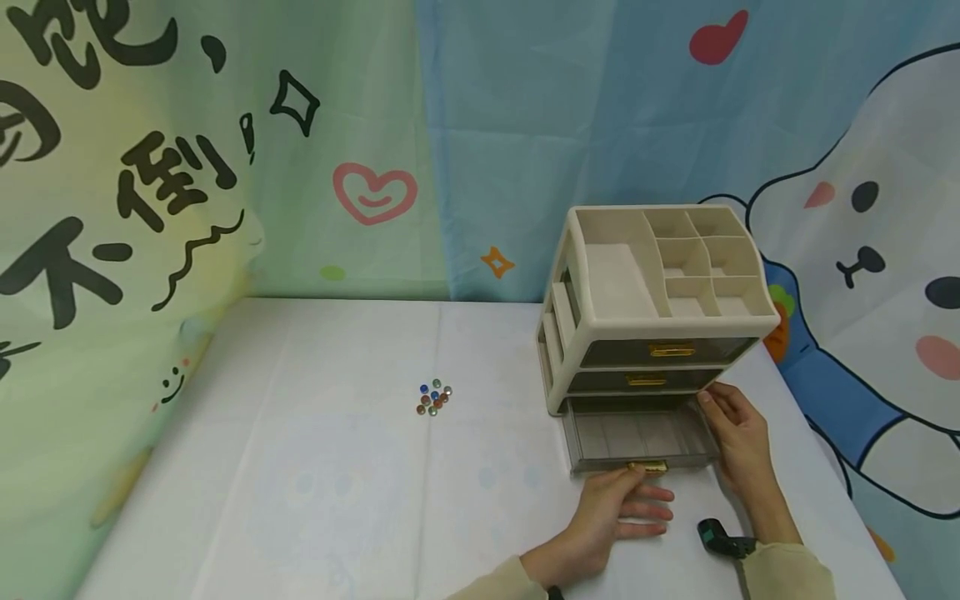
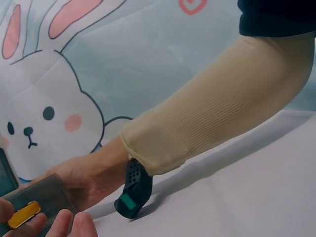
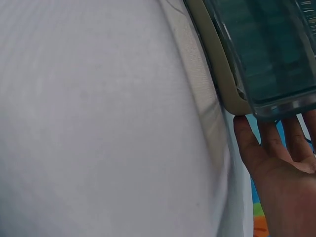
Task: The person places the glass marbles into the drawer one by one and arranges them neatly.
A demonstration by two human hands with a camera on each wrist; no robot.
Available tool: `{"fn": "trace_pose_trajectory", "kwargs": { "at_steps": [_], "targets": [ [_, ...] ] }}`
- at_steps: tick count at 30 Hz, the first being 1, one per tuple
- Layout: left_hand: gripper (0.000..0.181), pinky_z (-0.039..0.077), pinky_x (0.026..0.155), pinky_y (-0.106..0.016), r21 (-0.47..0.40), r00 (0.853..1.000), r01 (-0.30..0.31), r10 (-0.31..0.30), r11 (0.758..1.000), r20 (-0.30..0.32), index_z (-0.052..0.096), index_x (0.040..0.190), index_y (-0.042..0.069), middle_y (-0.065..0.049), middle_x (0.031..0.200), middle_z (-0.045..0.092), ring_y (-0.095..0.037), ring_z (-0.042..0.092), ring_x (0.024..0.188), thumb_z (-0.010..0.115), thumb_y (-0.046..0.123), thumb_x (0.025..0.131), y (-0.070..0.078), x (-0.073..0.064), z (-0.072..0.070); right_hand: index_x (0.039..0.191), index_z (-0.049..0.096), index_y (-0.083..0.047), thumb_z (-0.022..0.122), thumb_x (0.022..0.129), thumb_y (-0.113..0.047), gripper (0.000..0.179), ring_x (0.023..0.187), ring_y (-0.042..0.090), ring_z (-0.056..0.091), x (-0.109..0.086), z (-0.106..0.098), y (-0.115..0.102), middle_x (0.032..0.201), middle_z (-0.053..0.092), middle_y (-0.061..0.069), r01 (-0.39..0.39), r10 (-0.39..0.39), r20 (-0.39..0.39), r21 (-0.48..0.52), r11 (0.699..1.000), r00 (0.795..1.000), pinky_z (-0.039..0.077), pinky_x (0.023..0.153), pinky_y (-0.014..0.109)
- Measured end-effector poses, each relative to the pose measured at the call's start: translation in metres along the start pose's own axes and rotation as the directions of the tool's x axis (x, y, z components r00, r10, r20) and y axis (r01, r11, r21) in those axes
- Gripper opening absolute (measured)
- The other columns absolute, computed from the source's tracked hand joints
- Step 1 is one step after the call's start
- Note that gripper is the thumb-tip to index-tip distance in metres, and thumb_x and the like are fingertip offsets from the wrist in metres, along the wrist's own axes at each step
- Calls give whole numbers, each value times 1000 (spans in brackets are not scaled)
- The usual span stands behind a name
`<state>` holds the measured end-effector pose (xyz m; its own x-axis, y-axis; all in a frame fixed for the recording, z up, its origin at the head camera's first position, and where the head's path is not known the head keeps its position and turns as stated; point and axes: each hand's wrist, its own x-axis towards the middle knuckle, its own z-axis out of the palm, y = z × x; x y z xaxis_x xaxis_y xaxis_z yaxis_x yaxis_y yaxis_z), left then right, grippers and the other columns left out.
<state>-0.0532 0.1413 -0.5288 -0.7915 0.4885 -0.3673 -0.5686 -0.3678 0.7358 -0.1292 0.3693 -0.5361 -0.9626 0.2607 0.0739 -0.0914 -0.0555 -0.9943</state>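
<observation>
Beads (image 1: 435,395) left of drawer cabinet (image 1: 630,327); both on table (image 1: 300,475)

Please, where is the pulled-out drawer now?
In the head view, the pulled-out drawer is right of centre, at the bottom of the cream drawer organizer, with the left hand at its gold handle and the right hand beside it.

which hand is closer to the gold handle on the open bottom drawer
Left. The left hand pinches the gold handle; the right hand is farther from it, at the right side of the open drawer.
</observation>
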Motion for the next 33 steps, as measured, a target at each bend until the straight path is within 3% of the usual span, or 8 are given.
{"fn": "trace_pose_trajectory", "kwargs": {
  "at_steps": [10,19,33],
  "targets": [
    [38,65,83,-42,10,1000,21,-21,1000,14,71,122,8,-20,115,78,-26,79,98,59,39,105,-4,-8,-1,123,69,-14,66,102,-9,21,103,-4,67,-2,-2,-2,109,76,-19,-27,27,-8,-54,998,1000,51,86,7],
    [44,64,83,-43,20,999,49,-49,999,17,70,124,2,-20,114,78,-28,79,99,60,39,104,-8,-11,-3,122,69,-16,65,103,-10,20,101,-5,67,-1,-4,-3,108,75,-20,-17,18,10,-92,996,1000,52,84,7],
    [44,63,85,-45,37,995,63,-66,997,75,68,129,4,-23,118,76,-28,78,102,56,40,107,-8,-15,-8,125,68,-15,65,103,-11,22,104,-5,65,-2,-3,-4,111,73,-20,-36,38,27,-79,996,999,52,85,6]
  ]
}}
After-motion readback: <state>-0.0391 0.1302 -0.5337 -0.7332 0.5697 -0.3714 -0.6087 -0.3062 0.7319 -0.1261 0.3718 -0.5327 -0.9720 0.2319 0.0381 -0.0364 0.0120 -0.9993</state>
